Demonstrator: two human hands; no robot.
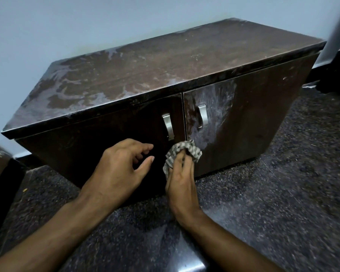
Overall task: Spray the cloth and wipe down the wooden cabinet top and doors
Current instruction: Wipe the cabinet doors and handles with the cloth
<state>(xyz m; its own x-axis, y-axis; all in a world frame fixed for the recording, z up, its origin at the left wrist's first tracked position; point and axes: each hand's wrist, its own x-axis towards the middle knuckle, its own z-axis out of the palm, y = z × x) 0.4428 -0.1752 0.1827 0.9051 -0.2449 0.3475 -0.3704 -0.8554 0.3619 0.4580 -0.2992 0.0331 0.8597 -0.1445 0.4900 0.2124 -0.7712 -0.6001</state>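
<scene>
Right hand: the right hand presses a bunched cloth against the cabinet front, fingers curled into the fabric and clamped on it.
Cloth: grey and white patterned, crumpled; it sits low on the front, at the seam where the two doors meet, just below the left door's handle.
Left hand: the left hand hovers in front of the left door, fingers apart and loosely bent, thumb out, holding nothing; whether the fingertips touch the wood cannot be told.
Cabinet: a low, dark wooden cabinet stands on a dark speckled floor against a pale wall.
Cabinet top: the cabinet top carries whitish streaks, thickest along its left and back edges.
Right door: the right door shows a pale smear around its metal handle, near the inner edge.
</scene>
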